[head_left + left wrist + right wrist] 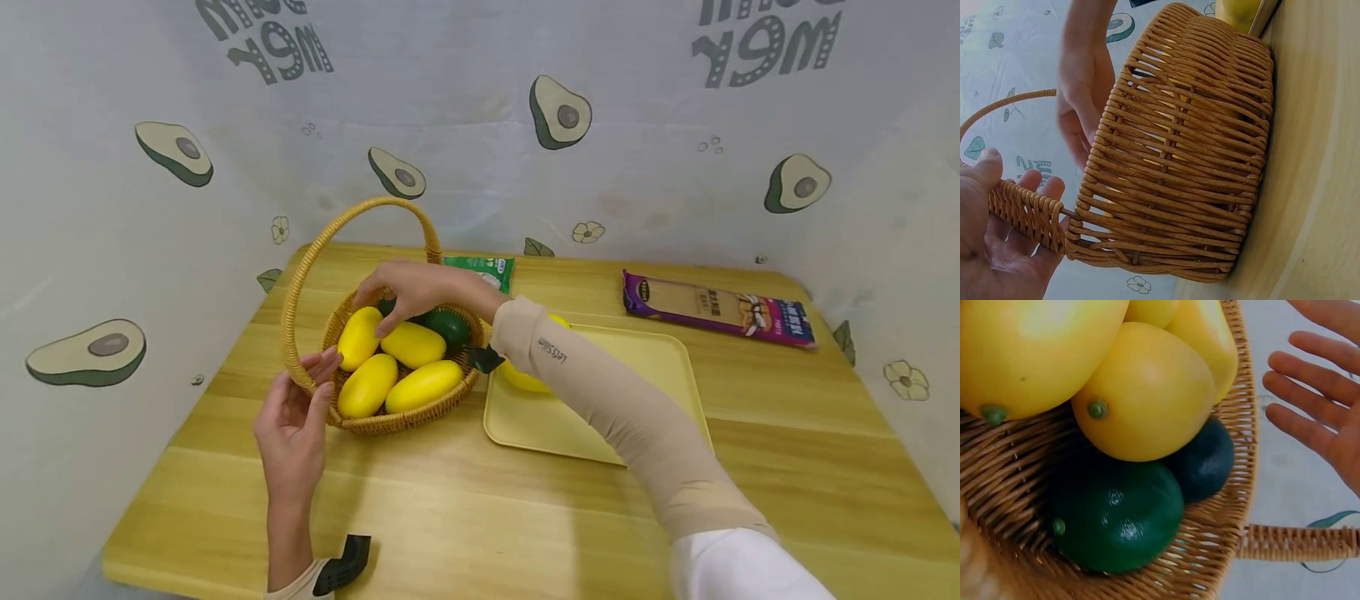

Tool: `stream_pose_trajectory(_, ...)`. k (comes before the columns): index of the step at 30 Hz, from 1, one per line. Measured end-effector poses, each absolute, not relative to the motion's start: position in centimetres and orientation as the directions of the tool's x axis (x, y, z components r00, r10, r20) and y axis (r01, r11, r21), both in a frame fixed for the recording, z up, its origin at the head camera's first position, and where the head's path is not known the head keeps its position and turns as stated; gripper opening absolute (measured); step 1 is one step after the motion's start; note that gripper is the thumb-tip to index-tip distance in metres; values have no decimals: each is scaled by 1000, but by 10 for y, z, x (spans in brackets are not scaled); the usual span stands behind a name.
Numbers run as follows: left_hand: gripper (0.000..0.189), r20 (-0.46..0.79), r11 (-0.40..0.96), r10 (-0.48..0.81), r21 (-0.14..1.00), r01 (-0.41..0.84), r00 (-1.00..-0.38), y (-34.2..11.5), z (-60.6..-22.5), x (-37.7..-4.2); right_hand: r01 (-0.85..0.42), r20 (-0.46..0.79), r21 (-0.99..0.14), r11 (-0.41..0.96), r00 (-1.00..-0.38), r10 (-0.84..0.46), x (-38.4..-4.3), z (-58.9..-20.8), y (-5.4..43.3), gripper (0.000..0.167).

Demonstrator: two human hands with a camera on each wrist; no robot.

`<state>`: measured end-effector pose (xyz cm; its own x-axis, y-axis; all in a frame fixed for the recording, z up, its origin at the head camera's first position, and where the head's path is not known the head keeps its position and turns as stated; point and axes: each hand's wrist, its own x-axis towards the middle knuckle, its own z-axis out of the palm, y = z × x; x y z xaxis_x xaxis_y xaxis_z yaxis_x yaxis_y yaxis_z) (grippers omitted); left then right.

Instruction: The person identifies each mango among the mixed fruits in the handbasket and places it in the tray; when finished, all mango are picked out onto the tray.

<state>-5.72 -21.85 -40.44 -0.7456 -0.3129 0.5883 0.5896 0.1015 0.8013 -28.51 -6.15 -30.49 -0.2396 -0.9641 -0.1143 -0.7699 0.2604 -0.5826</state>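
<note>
My left hand (294, 425) holds the lower end of the handle (1025, 215) of a woven wicker basket (408, 421), fingers behind it and thumb in front. Several yellow mangoes (425, 386) lie in the basket. Behind them are dark green oval fruits (1122, 519), smooth and shiny with a small stem nub. My right hand (408, 292) reaches over the basket's back, fingers spread above the upper-left mango (360, 337). In the right wrist view the fingers are apart from the fruit and the palm holds nothing.
Right of the basket lies a pale yellow tray (555, 433), with a yellow fruit (521, 381) partly hidden by my right forearm. A green packet (483, 271) sits behind the basket. A purple pasta packet (712, 310) lies at the back right, near the printed curtain (480, 183).
</note>
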Motion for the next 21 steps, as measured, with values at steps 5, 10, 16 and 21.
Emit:
stream_pose_trajectory(5,34,573,104,-318,813,573,-755,-218,-405,-57,-767,-130,-571,294,-269,-954,-294,-316,-75,57)
stream_pose_trajectory(10,33,565,121,-328,820,559,-757,-220,-404,-56,-764,-128,-571,302,-281,-951,-297,-325,-88,60)
stream_pose_trajectory(16,34,560,116,-324,823,556,-762,-220,-405,-58,-754,-151,-578,312,-277,-949,-301,-336,-94,62)
stream_pose_trajectory(21,34,544,130,-335,835,534,-769,-220,-405,-58,-758,-175,-561,333,-285,-942,-305,-341,-96,62)
